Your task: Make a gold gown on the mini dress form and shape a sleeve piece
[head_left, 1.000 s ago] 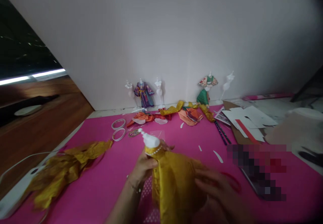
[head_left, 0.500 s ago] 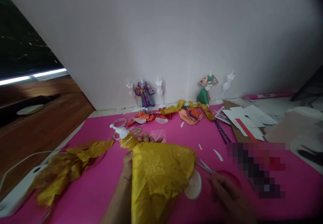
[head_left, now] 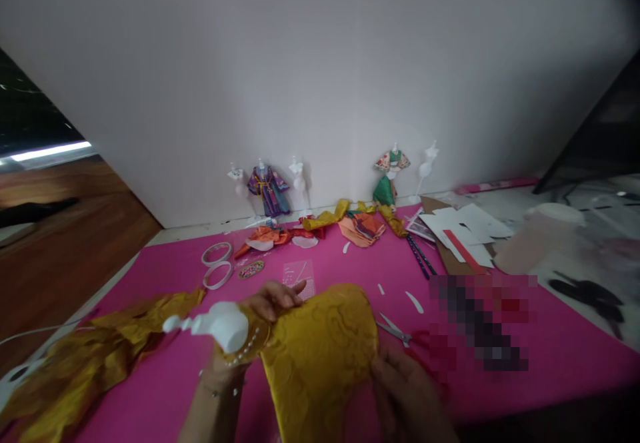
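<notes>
A small white dress-form mannequin (head_left: 227, 326) lies tilted, its neck pointing left, dressed in a gold patterned fabric skirt (head_left: 320, 343) with a string of pearl-like beads at the top. My left hand (head_left: 275, 300) is wrapped around the waist of this mannequin from behind, its fingers partly hidden by the fabric. At the skirt's right edge, my right hand (head_left: 400, 383) pinches the gold hem; its fingertips are partly hidden and slightly blurred. Just beyond that hand, scissors (head_left: 400, 333) with red handles lie on the pink mat with blades parted.
Crumpled gold fabric (head_left: 100, 356) lies at left. Two white tape rolls (head_left: 217, 274) and a bead card (head_left: 300, 276) sit farther back. Several mannequins, including one in a purple robe (head_left: 270, 190), line the wall. Right are white papers (head_left: 475, 220), a pale jug (head_left: 535, 236) and black-handled scissors (head_left: 590, 293).
My right hand has let go of the scissors, now lying on the mat, and has moved left onto the skirt's hem. The mannequin's top has tipped toward me.
</notes>
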A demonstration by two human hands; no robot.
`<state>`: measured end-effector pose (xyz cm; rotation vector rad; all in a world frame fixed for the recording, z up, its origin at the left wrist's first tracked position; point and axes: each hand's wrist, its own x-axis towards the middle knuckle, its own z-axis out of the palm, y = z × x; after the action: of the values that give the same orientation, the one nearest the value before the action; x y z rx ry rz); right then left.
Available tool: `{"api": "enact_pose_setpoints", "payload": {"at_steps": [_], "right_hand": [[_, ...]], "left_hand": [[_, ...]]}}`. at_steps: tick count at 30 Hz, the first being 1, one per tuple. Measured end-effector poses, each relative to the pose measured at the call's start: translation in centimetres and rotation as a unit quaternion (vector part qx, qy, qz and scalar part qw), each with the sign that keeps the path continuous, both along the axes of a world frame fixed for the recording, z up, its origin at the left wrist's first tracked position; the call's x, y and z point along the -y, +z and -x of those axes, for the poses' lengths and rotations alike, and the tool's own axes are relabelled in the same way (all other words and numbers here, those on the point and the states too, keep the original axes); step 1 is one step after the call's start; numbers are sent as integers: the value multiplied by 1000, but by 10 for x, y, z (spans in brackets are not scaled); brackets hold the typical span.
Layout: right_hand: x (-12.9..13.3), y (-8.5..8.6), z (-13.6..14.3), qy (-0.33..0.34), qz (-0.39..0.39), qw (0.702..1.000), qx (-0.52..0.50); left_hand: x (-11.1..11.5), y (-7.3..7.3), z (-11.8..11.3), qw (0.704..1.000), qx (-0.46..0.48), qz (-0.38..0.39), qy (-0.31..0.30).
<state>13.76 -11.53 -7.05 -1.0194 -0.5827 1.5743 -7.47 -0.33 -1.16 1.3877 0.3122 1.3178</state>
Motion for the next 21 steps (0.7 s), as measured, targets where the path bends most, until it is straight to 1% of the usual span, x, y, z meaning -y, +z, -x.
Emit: {"api": "enact_pose_setpoints", "payload": {"at_steps": [4, 6, 7, 9, 11, 13, 16, 18, 20, 21], "right_hand": [[-2, -10, -1, -5, -25, 1000, -17], [-1, -16, -1, 3, -29, 999, -30], [-1, -18, -1, 8, -26, 999, -35], [0, -18, -2, 14, -13, 999, -28], [0, -16, -6, 1, -6, 1000, 6], [-1, -13, -11, -28, -13, 999, 44], [-5, -10, -14, -81, -21, 995, 59], [-9, -12, -11, -98, -23, 994, 35], [-12, -15, -6, -99, -38, 994, 2], [-13, -17, -4, -98, -51, 994, 1]], "left_hand": [[-4, -8, 4, 998, -47, -21, 36], [-4, -10, 3, 996, -58, -27, 58], [-5, -11, 2, 996, -57, -34, 59], [-4, -11, 3, 996, -50, -64, 38], [-4, -8, 6, 992, -60, -108, -7], [-2, -3, 9, 984, -97, -140, -41], [6, 11, 8, 976, -158, -142, -58], [14, 23, 3, 974, -180, -125, -54], [22, 33, -5, 971, -216, -100, -30], [26, 37, -9, 967, -235, -94, -15]]}}
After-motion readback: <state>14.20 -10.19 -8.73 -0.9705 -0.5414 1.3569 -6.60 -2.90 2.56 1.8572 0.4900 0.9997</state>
